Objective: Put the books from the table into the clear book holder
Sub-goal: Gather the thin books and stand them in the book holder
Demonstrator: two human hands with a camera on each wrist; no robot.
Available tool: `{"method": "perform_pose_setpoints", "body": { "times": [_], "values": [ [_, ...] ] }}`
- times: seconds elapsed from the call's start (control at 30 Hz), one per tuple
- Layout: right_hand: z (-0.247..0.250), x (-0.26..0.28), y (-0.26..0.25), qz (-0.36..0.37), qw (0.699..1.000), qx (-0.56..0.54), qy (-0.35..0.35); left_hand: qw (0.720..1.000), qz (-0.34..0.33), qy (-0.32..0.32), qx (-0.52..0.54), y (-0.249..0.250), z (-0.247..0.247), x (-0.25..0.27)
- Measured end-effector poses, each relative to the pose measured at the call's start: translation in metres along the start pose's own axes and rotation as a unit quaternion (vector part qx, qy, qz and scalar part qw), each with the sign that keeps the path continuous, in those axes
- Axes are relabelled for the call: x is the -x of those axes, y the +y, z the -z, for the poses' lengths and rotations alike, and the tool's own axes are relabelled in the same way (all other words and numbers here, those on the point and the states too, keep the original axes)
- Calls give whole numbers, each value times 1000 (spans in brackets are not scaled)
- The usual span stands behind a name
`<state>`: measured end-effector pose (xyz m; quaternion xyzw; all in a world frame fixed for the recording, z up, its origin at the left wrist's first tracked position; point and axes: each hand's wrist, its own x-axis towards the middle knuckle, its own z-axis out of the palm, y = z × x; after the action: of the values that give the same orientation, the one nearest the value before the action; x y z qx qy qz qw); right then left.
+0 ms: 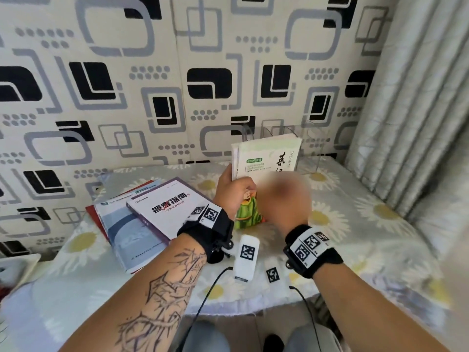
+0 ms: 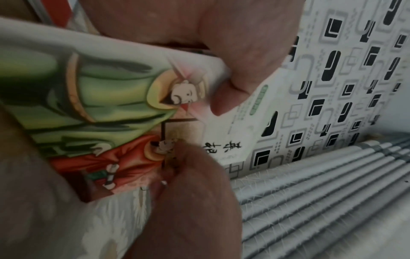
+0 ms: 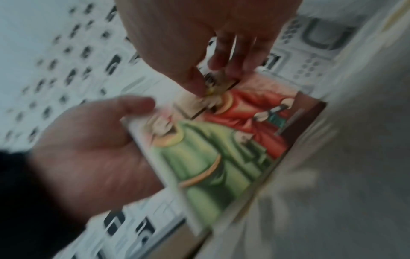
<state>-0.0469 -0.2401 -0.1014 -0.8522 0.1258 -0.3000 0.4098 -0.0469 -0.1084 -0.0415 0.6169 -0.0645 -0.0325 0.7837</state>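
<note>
A white book (image 1: pixel 269 156) with green and red robed figures on its cover (image 2: pixel 99 98) stands upright over the table. My left hand (image 1: pixel 233 186) grips its left edge, thumb on the cover and fingers behind. My right hand (image 1: pixel 284 199), blurred with motion, pinches the right edge beside the red figure (image 3: pixel 255 108), thumb in front. The clear book holder (image 1: pixel 314 143) stands just behind the book against the wall and looks empty where it shows. A stack of other books (image 1: pixel 162 212) lies flat on the table to the left.
The table wears a daisy-print cloth (image 1: pixel 355 224). A white tagged device (image 1: pixel 247 252) and a small marker tile (image 1: pixel 272 274) lie near the front edge, with black cables (image 1: pixel 210 288) hanging off it. A pleated curtain (image 1: pixel 418 97) hangs at the right, and patterned wall panels (image 1: pixel 127 85) stand behind.
</note>
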Motion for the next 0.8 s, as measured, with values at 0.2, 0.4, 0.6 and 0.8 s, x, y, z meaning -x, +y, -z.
{"method": "perform_pose_setpoints", "body": {
  "times": [0.2, 0.4, 0.6, 0.8],
  "values": [
    [5, 34, -30, 7, 995, -82, -61, 991, 42, -115, 50, -2, 2, 3],
    [27, 40, -46, -9, 995, -78, -66, 965, 91, -222, 104, -9, 0, 8],
    [53, 35, -37, -16, 999, 37, 7, 974, 59, -219, 8, -13, -8, 0],
    [84, 7, -13, -31, 998, 49, -2, 989, 122, -60, 56, -38, -2, -14]
  ]
}}
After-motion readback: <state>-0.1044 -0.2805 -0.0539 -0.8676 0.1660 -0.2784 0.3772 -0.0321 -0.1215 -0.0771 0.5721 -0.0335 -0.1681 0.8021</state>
